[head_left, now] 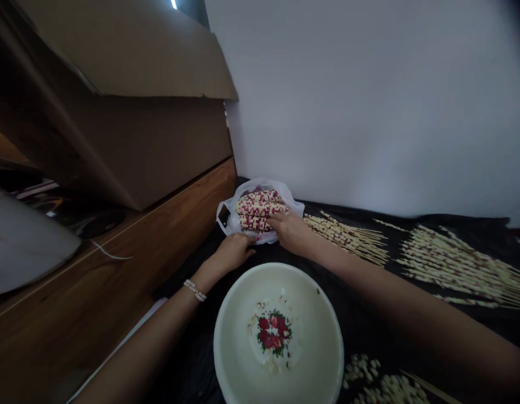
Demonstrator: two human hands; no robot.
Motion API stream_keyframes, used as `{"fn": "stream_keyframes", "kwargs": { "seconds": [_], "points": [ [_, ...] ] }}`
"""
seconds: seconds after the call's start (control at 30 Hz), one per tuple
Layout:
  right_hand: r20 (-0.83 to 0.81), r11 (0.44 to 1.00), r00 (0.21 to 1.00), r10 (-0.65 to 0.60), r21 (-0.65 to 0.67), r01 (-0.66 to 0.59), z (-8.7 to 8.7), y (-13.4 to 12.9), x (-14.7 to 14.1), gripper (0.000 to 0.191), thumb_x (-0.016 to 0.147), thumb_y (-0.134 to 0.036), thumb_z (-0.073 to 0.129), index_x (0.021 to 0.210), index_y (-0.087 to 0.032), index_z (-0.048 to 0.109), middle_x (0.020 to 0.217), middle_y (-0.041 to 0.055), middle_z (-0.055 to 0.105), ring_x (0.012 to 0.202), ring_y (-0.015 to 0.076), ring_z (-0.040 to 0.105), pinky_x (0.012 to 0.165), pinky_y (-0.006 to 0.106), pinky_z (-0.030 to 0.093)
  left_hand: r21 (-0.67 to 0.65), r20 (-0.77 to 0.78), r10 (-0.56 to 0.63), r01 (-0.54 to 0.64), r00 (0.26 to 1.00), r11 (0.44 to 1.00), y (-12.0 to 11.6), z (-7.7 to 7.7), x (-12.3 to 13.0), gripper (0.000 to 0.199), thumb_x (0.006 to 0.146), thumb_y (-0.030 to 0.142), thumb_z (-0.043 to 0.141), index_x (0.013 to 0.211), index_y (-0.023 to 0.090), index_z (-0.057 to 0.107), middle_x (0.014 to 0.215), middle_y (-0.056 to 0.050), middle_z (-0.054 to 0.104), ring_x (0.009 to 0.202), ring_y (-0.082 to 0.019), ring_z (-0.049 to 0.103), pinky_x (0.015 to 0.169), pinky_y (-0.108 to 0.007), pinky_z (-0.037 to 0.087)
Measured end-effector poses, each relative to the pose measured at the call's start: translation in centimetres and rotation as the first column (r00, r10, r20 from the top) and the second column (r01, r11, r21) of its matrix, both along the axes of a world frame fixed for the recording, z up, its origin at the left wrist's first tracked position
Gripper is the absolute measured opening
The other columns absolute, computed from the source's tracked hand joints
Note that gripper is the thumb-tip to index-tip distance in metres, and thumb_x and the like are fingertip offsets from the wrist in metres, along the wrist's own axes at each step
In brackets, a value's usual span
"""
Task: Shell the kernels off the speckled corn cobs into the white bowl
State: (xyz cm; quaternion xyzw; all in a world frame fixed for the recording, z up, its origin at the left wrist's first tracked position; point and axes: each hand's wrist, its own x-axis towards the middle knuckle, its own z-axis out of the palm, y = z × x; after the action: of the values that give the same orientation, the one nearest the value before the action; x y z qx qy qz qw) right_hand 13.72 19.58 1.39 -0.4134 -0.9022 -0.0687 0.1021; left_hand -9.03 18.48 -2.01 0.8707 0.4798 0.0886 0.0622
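Reaching past a white bowl (235, 314) toward the far left corner of a black sheet (190, 342), right hand (291, 230) over the speckled cobs (255, 209) lying side by side in an open white plastic bag (292, 203). Fingers bent onto the nearer cobs, undersides hidden: impossible to tell whether the grip is clamped on one or merely resting. Left hand (235, 251), beaded bracelet (195, 290) at the wrist, at the bag's near rim, likely to steady the thin plastic and keep the mouth wide; that grip, too, impossible to read as pinched or loose. Tucked between white wall (369, 112) and wooden panel (192, 213), perhaps for support against slumping: the bag. Along the far edge, just right of it, a bundle of strung skewers (346, 235); nearer the right edge, a larger bundle (457, 264), both laid with bare ends rightward, seemingly for order. Toward the near edge, the bowl, probably kept close for a short reach, a few scraps around its strawberry print (274, 332); to its right, loose pale kernels (395, 390).
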Motion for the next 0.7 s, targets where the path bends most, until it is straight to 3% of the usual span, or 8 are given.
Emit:
{"fn": "stream_keyframes", "kwargs": {
  "seconds": [0.1,0.3,0.37,0.47,0.5,0.57,0.6,0.7],
  "points": [
    [-0.078,0.997,0.994,-0.071,0.023,0.073,1.2,1.9,-2.2,0.035,0.101,-0.017,0.045,0.132,-0.011,0.060,0.138,0.0217,0.062,0.130,0.0324,0.054,0.109,0.044,0.041,-0.017,-0.037,0.053,-0.054,0.998,0.998,0.4,0.1,-0.4,0.029,0.089,0.023,0.067,0.116,0.022,0.077,0.099,-0.009,0.080,0.096,-0.026,0.072,0.087,-0.035,0.055],
    [-0.146,0.978,0.967,-0.210,-0.029,0.208,0.7,5.2,-3.4,0.043,0.094,-0.031,0.064,0.131,-0.009,0.060,0.139,0.0245,0.057,0.128,0.0378,0.055,0.106,0.049,0.045,-0.043,-0.021,0.122,-0.123,0.992,0.991,0.4,1.7,-1.0,0.028,0.094,0.037,0.067,0.117,0.025,0.077,0.100,-0.007,0.079,0.093,-0.025,0.073,0.080,-0.033,0.055],
    [-0.162,0.979,0.965,-0.206,-0.036,0.203,0.6,5.4,-3.1,0.042,0.092,-0.028,0.066,0.129,-0.009,0.061,0.136,0.0239,0.058,0.127,0.0362,0.056,0.106,0.047,0.046,0.063,0.087,0.198,-0.204,0.976,0.977,0.1,2.4,-0.8,0.029,0.096,0.041,0.066,0.116,0.023,0.077,0.102,-0.008,0.078,0.097,-0.026,0.072,0.086,-0.036,0.056],
    [-0.186,0.987,0.970,-0.159,-0.029,0.157,0.4,4.7,-2.4,0.044,0.090,-0.026,0.067,0.130,-0.010,0.060,0.134,0.0214,0.058,0.126,0.0336,0.055,0.105,0.045,0.046,0.385,0.286,0.216,-0.319,0.933,0.866,-0.1,2.9,-0.1,0.044,0.090,0.035,0.074,0.130,0.018,0.069,0.126,-0.015,0.069,0.122,-0.033,0.061,0.105,-0.047,0.050],
    [-0.192,0.990,0.972,-0.138,-0.021,0.137,0.4,4.2,-2.1,0.045,0.090,-0.026,0.067,0.132,-0.011,0.059,0.135,0.0204,0.058,0.126,0.0330,0.054,0.105,0.045,0.046,0.460,0.303,0.178,-0.307,0.936,0.833,0.0,2.8,0.1,0.055,0.088,0.036,0.077,0.139,0.019,0.064,0.139,-0.017,0.063,0.133,-0.036,0.054,0.111,-0.052,0.046],
    [-0.205,0.997,0.975,-0.082,-0.004,0.082,0.3,3.3,-1.7,0.049,0.089,-0.028,0.069,0.135,-0.013,0.058,0.137,0.0193,0.057,0.127,0.0328,0.053,0.107,0.046,0.045,0.518,0.258,0.080,-0.208,0.963,0.830,0.6,2.4,0.3,0.071,0.085,0.039,0.080,0.149,0.022,0.054,0.154,-0.018,0.051,0.145,-0.039,0.042,0.116,-0.058,0.039],
    [-0.216,0.999,0.976,-0.040,-0.002,0.041,0.3,3.0,-1.5,0.050,0.089,-0.029,0.069,0.135,-0.014,0.059,0.137,0.0185,0.058,0.127,0.0323,0.054,0.108,0.046,0.045,0.511,0.218,0.034,-0.144,0.975,0.847,0.9,2.1,0.3,0.072,0.085,0.040,0.080,0.149,0.022,0.054,0.154,-0.018,0.051,0.146,-0.040,0.041,0.117,-0.060,0.038],
    [-0.263,0.993,0.963,0.062,-0.085,-0.088,1.0,3.2,-1.2,0.041,0.091,-0.033,0.068,0.128,-0.016,0.065,0.130,0.0136,0.067,0.122,0.0267,0.060,0.108,0.040,0.045,0.425,0.146,-0.042,-0.025,0.988,0.905,1.7,1.0,0.1,0.061,0.087,0.038,0.078,0.143,0.021,0.059,0.131,-0.015,0.065,0.129,-0.036,0.056,0.110,-0.055,0.045]
  ]
}}
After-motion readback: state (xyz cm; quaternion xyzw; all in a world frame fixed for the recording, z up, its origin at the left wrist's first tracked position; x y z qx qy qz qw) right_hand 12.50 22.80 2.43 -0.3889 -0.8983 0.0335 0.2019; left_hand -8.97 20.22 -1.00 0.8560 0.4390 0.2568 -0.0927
